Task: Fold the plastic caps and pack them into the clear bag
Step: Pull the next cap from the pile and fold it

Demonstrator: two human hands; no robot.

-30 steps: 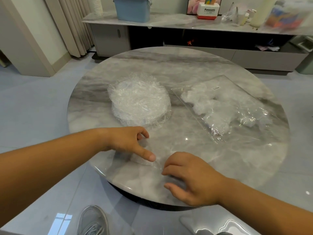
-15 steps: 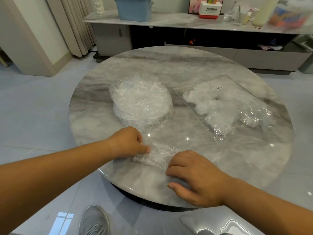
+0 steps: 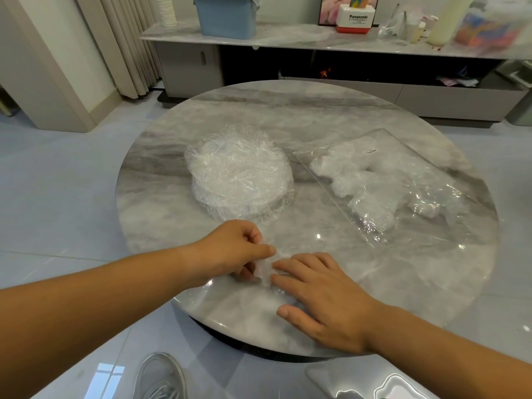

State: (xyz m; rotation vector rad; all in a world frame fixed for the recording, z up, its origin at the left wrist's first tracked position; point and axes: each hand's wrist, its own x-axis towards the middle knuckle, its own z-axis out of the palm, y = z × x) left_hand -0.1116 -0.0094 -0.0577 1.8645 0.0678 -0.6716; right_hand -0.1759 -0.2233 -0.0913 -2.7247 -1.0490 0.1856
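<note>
My left hand (image 3: 230, 251) pinches a crumpled cap (image 3: 266, 270) at the table's (image 3: 331, 110) near edge; my right hand (image 3: 322, 292) lies flat, fingers pressing it. The bag (image 3: 403, 185) lies right of the stack (image 3: 239, 174).

Box (image 3: 357, 20): "Panasonic" in dark letters on the white front; the smaller line beneath is unreadable.
Bag (image 3: 431, 180) sticker (image 3: 370, 151): print too small to read.

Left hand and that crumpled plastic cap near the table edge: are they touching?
Touching. In the head view the left hand pinches the crumpled plastic cap in its fingers.
</note>
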